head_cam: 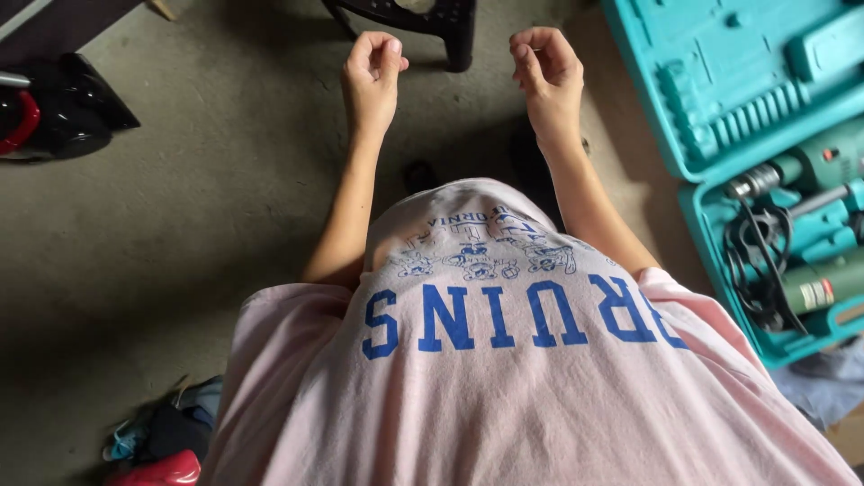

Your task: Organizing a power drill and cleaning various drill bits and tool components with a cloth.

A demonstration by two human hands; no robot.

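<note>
Head view, looking down the person's pink shirt. Left hand and right hand hang loosely curled, fingertips pinched, with nothing visibly held. Just beyond them stands a black stool. Well to the right hand's side, the open teal case holds a green drill, untouched; no work shows as begun.

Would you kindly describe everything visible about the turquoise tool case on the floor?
The turquoise tool case looks like moulded plastic and lies open on the concrete floor, cut off by the frame's right edge. Its upper half shows shaped recesses; the lower half holds a green power drill and a coiled black cord. Neither hand touches it.
</note>
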